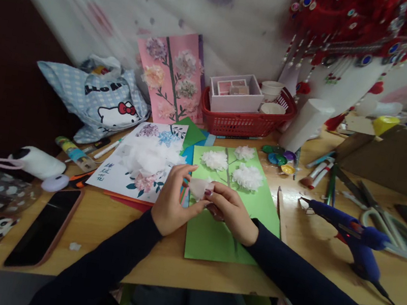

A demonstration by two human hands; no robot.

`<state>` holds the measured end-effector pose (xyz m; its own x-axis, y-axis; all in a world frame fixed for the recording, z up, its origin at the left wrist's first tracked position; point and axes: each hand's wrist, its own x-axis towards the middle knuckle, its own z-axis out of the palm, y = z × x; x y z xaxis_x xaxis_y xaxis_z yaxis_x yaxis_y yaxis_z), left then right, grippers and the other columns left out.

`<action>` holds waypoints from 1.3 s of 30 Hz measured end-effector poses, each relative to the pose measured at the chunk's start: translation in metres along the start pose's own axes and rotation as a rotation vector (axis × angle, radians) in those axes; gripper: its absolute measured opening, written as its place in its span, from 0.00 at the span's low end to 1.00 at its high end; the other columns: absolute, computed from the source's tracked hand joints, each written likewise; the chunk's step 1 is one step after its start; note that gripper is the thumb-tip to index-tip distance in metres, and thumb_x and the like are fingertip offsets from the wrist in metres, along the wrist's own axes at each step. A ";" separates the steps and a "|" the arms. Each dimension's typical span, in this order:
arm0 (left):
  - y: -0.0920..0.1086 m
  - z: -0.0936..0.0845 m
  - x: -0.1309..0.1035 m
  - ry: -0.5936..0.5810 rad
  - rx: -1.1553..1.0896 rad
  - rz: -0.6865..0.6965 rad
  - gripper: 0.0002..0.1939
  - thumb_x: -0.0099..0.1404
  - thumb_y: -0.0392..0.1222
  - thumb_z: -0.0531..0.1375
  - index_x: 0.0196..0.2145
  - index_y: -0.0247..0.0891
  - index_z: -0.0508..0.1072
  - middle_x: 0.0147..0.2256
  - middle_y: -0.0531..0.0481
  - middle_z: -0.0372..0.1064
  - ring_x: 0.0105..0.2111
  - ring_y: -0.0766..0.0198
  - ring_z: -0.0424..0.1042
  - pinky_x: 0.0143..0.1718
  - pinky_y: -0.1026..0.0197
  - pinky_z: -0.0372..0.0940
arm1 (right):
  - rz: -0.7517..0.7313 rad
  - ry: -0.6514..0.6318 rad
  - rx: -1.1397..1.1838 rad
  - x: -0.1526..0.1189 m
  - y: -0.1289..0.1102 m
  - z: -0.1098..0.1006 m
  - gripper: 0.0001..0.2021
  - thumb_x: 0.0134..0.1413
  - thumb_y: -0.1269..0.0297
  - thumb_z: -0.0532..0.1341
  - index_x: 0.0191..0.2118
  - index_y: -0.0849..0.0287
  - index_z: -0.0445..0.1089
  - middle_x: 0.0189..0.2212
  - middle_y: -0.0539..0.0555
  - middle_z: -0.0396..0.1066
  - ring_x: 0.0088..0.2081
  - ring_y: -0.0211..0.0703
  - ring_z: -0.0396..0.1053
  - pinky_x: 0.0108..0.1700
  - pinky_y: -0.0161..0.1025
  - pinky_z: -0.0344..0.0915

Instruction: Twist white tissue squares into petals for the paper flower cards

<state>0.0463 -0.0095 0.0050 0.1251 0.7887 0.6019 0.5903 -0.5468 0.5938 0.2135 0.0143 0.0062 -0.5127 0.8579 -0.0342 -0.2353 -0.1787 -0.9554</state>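
Over the green sheet (208,241), a small piece of white tissue (199,188) is held between both hands. My right hand (231,211) pinches its right side. My left hand (176,200) curves round the left side, thumb near the right fingertips and index finger raised; its fingers are apart. White tissue flowers (248,177) are fixed along a drawn stem on the green sheet. To the left, a heap of white tissue (148,157) lies on a white sheet with printed flowers (106,178).
A blue glue gun (346,224) and scissors (394,219) lie at the right. Behind stand a red basket (246,125), a pink flower picture (169,75) and a white roll (306,125). A phone (44,228) and checked bag (99,100) are at the left.
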 end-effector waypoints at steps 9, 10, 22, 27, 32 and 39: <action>0.002 -0.004 0.004 0.041 -0.034 0.012 0.05 0.66 0.41 0.62 0.37 0.39 0.77 0.39 0.44 0.75 0.42 0.55 0.74 0.47 0.53 0.69 | -0.071 0.022 -0.047 0.000 0.000 -0.001 0.12 0.53 0.59 0.62 0.23 0.57 0.64 0.14 0.41 0.55 0.17 0.31 0.48 0.19 0.33 0.45; 0.002 -0.004 0.004 0.049 -0.053 -0.021 0.05 0.66 0.40 0.61 0.34 0.39 0.77 0.37 0.45 0.75 0.40 0.56 0.75 0.45 0.54 0.69 | -0.071 0.023 -0.048 0.000 0.000 -0.001 0.12 0.53 0.59 0.62 0.24 0.58 0.65 0.14 0.41 0.54 0.17 0.31 0.48 0.19 0.33 0.45; -0.008 -0.005 0.009 0.189 -0.127 -0.389 0.12 0.67 0.48 0.58 0.31 0.38 0.74 0.25 0.52 0.75 0.27 0.62 0.75 0.31 0.63 0.68 | -0.018 0.029 -0.031 -0.002 -0.004 -0.001 0.11 0.51 0.57 0.62 0.25 0.59 0.70 0.12 0.40 0.51 0.15 0.31 0.46 0.18 0.33 0.43; -0.035 -0.028 0.021 0.310 -0.021 -0.432 0.12 0.67 0.48 0.60 0.33 0.38 0.75 0.26 0.51 0.72 0.27 0.60 0.71 0.31 0.59 0.67 | -0.011 0.040 -0.012 0.000 -0.002 -0.001 0.10 0.51 0.58 0.60 0.25 0.58 0.69 0.12 0.39 0.49 0.15 0.31 0.44 0.18 0.33 0.42; -0.033 -0.038 0.025 0.400 0.106 -0.292 0.14 0.63 0.43 0.64 0.46 0.38 0.75 0.46 0.43 0.71 0.48 0.53 0.68 0.53 0.51 0.63 | -0.017 0.021 -0.035 -0.001 -0.001 -0.001 0.11 0.52 0.58 0.60 0.25 0.59 0.69 0.13 0.40 0.51 0.15 0.31 0.45 0.19 0.33 0.44; 0.008 -0.011 0.006 0.117 -0.041 0.004 0.01 0.64 0.37 0.65 0.33 0.39 0.78 0.33 0.48 0.75 0.36 0.59 0.74 0.40 0.58 0.69 | -0.070 0.009 -0.099 -0.001 0.001 -0.001 0.11 0.54 0.58 0.62 0.26 0.59 0.69 0.15 0.41 0.54 0.17 0.32 0.47 0.21 0.34 0.46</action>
<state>0.0434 -0.0123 0.0195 0.0317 0.7498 0.6610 0.5564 -0.5626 0.6115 0.2143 0.0140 0.0051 -0.4905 0.8709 0.0311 -0.1875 -0.0706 -0.9797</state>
